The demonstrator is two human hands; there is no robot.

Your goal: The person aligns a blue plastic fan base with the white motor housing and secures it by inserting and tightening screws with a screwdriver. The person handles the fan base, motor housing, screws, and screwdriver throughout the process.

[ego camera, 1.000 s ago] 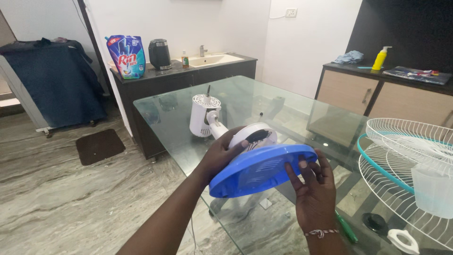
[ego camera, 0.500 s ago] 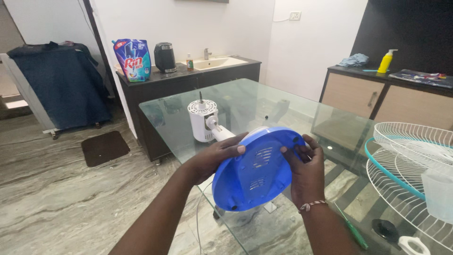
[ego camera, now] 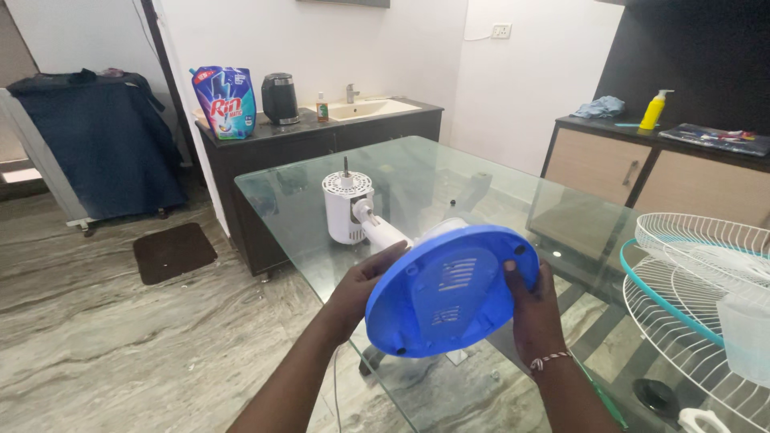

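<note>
Both hands hold the blue fan base [ego camera: 451, 290] tilted above the glass bench [ego camera: 417, 172]: left hand [ego camera: 362, 282] and right hand [ego camera: 533, 305] each closed on a rim. Beyond the grip, the motor [ego camera: 346, 207] may drag and scratch the glass.

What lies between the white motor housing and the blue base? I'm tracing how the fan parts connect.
In the head view, a white neck runs from the motor housing to the blue base, which both hands hold over the glass table.
</note>
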